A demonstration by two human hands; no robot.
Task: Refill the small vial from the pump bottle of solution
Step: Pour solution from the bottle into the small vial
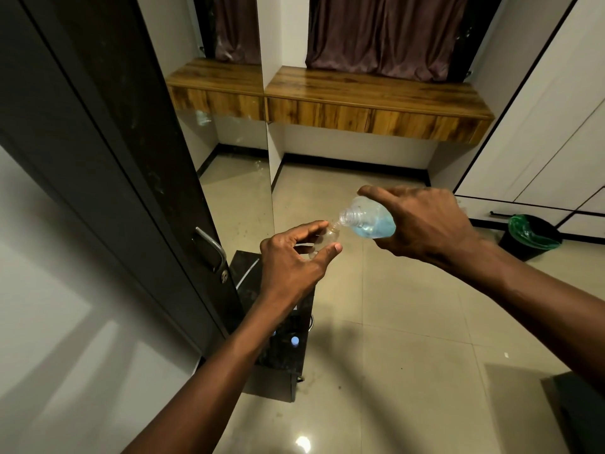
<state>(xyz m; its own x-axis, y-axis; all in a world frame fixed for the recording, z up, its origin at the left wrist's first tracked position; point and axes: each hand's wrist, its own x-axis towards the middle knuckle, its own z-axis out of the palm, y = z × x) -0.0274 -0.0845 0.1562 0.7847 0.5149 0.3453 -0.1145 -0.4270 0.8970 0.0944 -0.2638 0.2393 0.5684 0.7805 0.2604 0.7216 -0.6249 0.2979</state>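
My left hand [296, 257] pinches a small clear vial [327, 237] between thumb and fingers, its open neck pointing up and to the right. My right hand [425, 221] grips a clear bottle of blue solution [368, 219] with its pump top off. The bottle is tipped on its side to the left, and its threaded mouth touches the vial's neck. Blue liquid pools in the lower part of the bottle. Both are held in the air above the floor.
A low black stand [281, 355] with small items on it sits below my left arm, beside a dark door with a metal handle [212, 249]. A black bin with a green liner [532, 234] stands at the right. A wooden shelf [370, 93] runs along the far wall.
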